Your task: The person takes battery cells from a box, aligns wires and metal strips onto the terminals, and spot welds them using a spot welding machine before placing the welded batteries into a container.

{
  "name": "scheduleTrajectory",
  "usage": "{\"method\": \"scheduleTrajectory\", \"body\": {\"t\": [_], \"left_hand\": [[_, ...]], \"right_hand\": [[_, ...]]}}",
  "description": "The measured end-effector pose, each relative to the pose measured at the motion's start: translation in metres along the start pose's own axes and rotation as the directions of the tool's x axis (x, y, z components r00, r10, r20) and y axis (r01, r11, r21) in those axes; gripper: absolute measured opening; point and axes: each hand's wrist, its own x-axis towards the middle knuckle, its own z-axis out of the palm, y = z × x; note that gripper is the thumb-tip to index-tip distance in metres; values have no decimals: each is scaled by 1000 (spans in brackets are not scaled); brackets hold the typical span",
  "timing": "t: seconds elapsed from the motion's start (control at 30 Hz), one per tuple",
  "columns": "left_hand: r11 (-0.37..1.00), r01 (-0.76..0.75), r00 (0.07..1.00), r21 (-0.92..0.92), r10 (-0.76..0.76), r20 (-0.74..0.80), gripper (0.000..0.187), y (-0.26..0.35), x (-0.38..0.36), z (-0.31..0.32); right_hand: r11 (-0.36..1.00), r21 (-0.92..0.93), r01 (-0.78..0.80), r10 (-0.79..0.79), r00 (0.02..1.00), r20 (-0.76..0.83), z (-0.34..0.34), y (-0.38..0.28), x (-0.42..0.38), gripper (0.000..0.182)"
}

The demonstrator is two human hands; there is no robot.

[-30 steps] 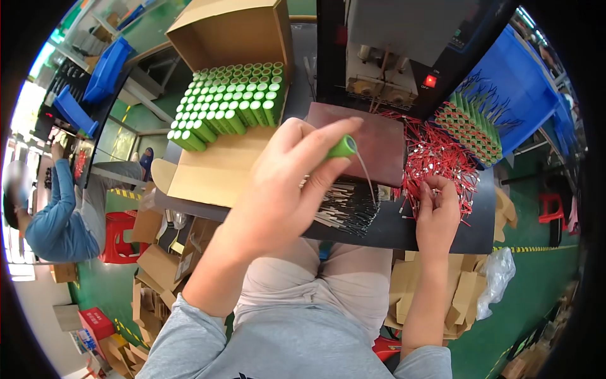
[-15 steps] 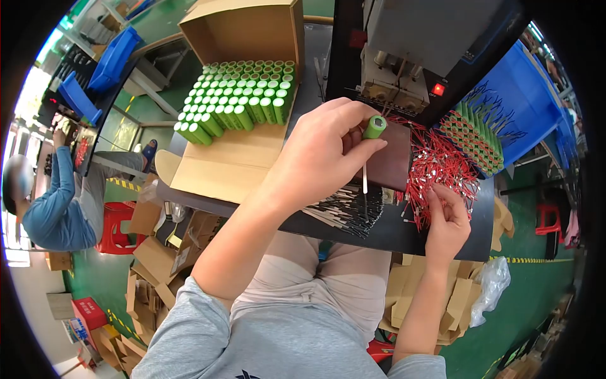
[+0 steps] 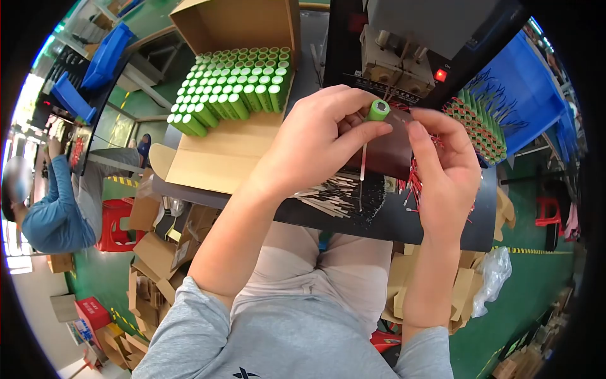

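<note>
My left hand [image 3: 322, 136] is closed round a green battery cell [image 3: 378, 111], whose metal end faces up. A thin wire with a white end [image 3: 363, 165] hangs down below the cell. Close to the cell on the right, my right hand [image 3: 445, 164] pinches thumb and forefinger together on a red wire, mostly hidden by the fingers. Under my right hand lies a pile of red wires [image 3: 413, 183], partly covered by it. Black wires with pale ends [image 3: 331, 197] lie at the table's front. Behind my hands stands a machine with metal blocks [image 3: 398, 69].
An open cardboard box [image 3: 218, 161] with rows of green cells [image 3: 233, 82] is at left. A blue bin [image 3: 530, 107] holding wired cells [image 3: 476, 126] stands at right. A lit red switch [image 3: 440, 75] is on the machine. Another person [image 3: 60, 208] sits at far left.
My right hand has risen from the red wire pile to beside the cell, fingers pinched. My left hand still holds the cell, nearly in place. The view has shifted slightly.
</note>
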Motion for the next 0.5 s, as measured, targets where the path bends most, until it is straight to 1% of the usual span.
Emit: {"method": "scheduleTrajectory", "body": {"t": [0.1, 0.2, 0.3, 0.4, 0.5], "left_hand": [[999, -39, 999, 24, 39, -13, 28, -3, 0, -1], [995, -81, 996, 51, 82, -21, 30, -7, 1, 0], [994, -93, 995, 65, 94, -21, 32, -6, 2, 0], [990, -103, 994, 95, 106, -25, 33, -5, 1, 0], [989, -109, 993, 104, 112, -21, 33, -7, 2, 0]], "right_hand": [[997, -59, 55, -51, 997, 63, 10, 0, 9, 16], [997, -53, 57, -51, 993, 107, 11, 7, 15, 15], [990, -107, 91, -79, 991, 108, 7, 12, 18, 14], [982, -155, 105, -98, 994, 53, 10, 11, 18, 14], [973, -198, 115, -104, 992, 68, 10, 11, 18, 15]]}}
